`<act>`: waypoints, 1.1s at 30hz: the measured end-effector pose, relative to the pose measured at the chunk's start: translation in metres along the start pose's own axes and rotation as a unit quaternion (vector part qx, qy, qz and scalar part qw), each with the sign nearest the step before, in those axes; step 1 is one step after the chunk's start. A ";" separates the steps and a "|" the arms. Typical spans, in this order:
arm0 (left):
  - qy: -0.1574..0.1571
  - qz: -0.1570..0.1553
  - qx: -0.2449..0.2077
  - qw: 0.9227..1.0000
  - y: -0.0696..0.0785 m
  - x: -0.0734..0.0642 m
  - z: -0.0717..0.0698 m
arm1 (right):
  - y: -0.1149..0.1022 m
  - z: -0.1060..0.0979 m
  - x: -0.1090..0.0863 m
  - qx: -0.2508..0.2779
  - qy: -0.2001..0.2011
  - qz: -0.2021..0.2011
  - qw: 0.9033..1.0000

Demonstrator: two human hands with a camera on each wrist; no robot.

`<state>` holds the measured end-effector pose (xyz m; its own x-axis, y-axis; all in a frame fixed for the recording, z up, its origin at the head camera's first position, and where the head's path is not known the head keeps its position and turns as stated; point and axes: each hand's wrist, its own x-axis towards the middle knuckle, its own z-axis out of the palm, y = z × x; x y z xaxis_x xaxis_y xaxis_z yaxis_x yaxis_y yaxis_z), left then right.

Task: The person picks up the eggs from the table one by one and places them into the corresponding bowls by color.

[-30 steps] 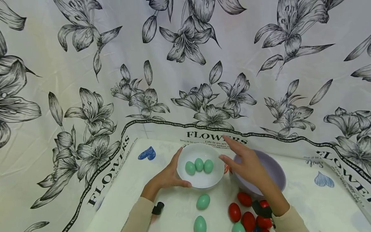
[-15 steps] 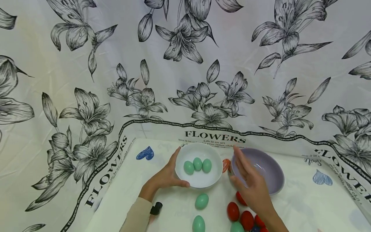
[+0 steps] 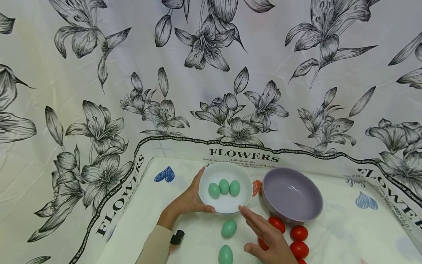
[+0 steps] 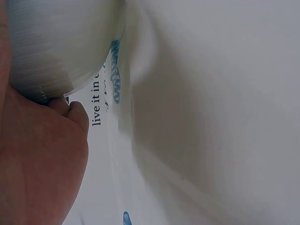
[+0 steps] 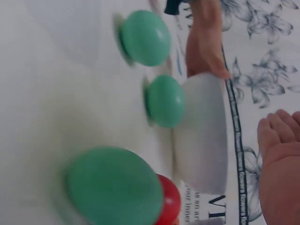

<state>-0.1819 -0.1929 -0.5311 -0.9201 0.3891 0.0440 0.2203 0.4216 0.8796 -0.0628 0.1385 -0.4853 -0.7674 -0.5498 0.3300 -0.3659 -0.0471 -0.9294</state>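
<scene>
We saw the loose green egg nearest the white bowl lying left of our right grip (straight-fingered, holding nothing), long axis slanting far-right, while our left grip held the bowl's left side.

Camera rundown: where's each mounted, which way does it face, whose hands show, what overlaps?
Head: on the head, facing forward and down at the white bowl and purple bowl; left hand and right hand show.
Left wrist: faces the white bowl's outside and the printed cloth; left hand shows.
Right wrist: faces green eggs and the white bowl's side; both hands show.
Shared, head and right wrist: left hand gripping the white bowl.
</scene>
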 end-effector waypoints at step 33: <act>0.005 -0.002 -0.011 1.000 0.005 -0.002 0.001 | 0.043 0.024 -0.009 -0.119 -0.187 0.270 0.937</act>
<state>-0.1785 -0.1913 -0.5276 -0.9242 0.3794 0.0448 0.2092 0.4043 0.8904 -0.0588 0.1213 -0.5327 -0.6523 -0.6957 -0.3008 -0.1182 0.4854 -0.8663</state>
